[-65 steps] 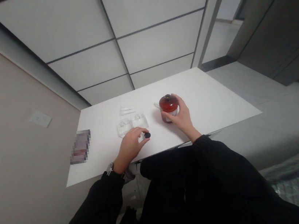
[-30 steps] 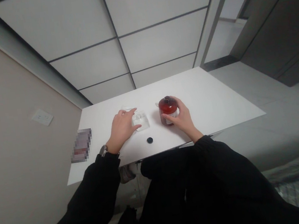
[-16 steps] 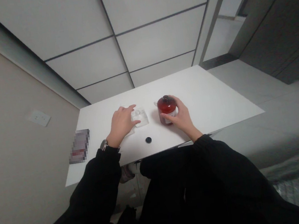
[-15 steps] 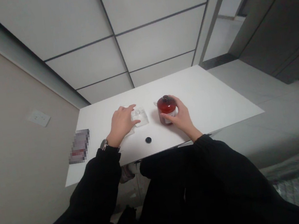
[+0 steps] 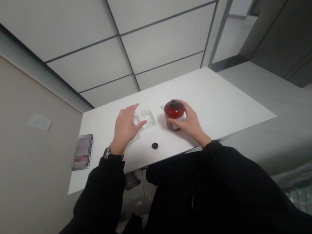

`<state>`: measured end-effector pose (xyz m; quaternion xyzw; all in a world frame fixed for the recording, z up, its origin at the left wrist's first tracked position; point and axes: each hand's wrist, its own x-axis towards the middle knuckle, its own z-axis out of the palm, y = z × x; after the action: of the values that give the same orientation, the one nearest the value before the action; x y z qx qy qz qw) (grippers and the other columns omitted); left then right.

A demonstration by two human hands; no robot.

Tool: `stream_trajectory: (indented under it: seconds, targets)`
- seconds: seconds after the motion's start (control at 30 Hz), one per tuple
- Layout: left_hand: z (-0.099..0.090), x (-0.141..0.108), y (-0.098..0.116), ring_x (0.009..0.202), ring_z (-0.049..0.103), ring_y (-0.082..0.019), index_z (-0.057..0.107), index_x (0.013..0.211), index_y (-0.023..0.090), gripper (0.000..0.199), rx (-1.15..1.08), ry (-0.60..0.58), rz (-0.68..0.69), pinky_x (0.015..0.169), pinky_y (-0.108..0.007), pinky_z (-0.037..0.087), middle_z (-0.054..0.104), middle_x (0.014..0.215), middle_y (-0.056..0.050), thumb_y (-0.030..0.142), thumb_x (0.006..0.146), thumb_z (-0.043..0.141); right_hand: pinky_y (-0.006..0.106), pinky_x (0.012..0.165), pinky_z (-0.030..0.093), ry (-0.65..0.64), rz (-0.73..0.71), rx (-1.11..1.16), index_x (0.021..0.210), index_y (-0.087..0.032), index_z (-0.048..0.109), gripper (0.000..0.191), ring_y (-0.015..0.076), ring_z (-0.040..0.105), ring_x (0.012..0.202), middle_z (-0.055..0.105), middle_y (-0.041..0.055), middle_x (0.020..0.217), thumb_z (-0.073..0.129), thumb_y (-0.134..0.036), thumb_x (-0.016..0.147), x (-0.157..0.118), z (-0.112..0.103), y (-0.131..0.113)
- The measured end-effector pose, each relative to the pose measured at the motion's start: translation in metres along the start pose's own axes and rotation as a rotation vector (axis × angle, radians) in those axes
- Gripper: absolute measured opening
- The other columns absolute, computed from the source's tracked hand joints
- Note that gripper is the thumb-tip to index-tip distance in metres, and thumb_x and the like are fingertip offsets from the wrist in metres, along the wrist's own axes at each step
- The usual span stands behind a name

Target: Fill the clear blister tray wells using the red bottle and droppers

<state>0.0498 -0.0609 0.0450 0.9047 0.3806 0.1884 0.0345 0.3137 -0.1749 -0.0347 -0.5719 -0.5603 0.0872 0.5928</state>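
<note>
Fingers and thumb of my right hand (image 5: pixel 188 121) curve around a dark red, see-through bottle (image 5: pixel 174 111) with a pale label, which stands upright on the white table (image 5: pixel 223 100). Its top shows a short, dark neck. Left of it lies a clear, glassy square piece (image 5: pixel 148 118), its exact kind hard to make out. My left hand (image 5: pixel 127 125) is over the left side of that piece, thumb and fingers spread apart; whether it touches is unclear. A small round black cap (image 5: pixel 155 146) lies near the table's front edge. Something small and whitish shows just behind the bottle's left side.
A pale flat piece (image 5: pixel 135 137) lies partly under my left hand. Toward the table's left edge is a blurred-out rectangular item (image 5: pixel 83 152). White panelled doors (image 5: pixel 163 43) rise behind the table, and a wall with a socket (image 5: pixel 40 122) stands at left.
My left hand has opened wider, its fingers rising slightly off the clear piece, more of which now shows. My right hand and the bottle have hardly moved.
</note>
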Motion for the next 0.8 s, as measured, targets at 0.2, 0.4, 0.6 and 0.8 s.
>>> stream_trajectory:
  seconds: [0.2,0.4,0.6,0.8]
  targets:
    - [-0.008,-0.046,-0.039,0.148,0.053,-0.037,0.042,0.160,0.025,0.087,-0.191,0.122,-0.121,0.127,-0.058,0.040,0.051,0.165,-0.017,0.057,0.089,0.080,0.060,0.118,0.053,-0.088,0.042,0.086,0.147,-0.027,0.057,0.084,0.0351,0.064,0.137,0.063,0.0156,0.152,0.089,-0.060,0.077,-0.002,0.001,-0.003]
    - [0.015,-0.083,-0.063,0.151,0.053,-0.038,0.033,0.166,0.021,0.107,-0.442,-0.038,-0.304,0.130,-0.058,0.039,0.043,0.171,-0.022,0.055,0.080,0.087,0.059,0.115,0.056,-0.159,0.028,0.146,0.148,-0.026,0.057,0.089,0.0355,0.064,0.138,0.064,0.0161,0.152,0.093,-0.059,0.073,-0.005,0.009,-0.011]
    - [0.036,-0.093,-0.067,0.153,0.053,-0.038,0.029,0.168,0.023,0.107,-0.515,-0.032,-0.366,0.128,-0.058,0.042,0.054,0.163,-0.021,0.049,0.082,0.086,0.060,0.117,0.054,-0.220,0.033,0.167,0.148,-0.027,0.056,0.090,0.0356,0.063,0.140,0.063,0.0158,0.153,0.094,-0.060,0.073,-0.010,0.020,-0.016]
    - [0.043,-0.097,-0.065,0.147,0.060,-0.034,0.051,0.154,0.022,0.082,-0.480,0.074,-0.350,0.126,-0.054,0.046,0.058,0.162,-0.016,0.052,0.085,0.083,0.062,0.119,0.052,-0.270,0.024,0.150,0.149,-0.029,0.056,0.088,0.0363,0.061,0.144,0.063,0.0152,0.153,0.092,-0.061,0.076,-0.015,0.031,-0.022]
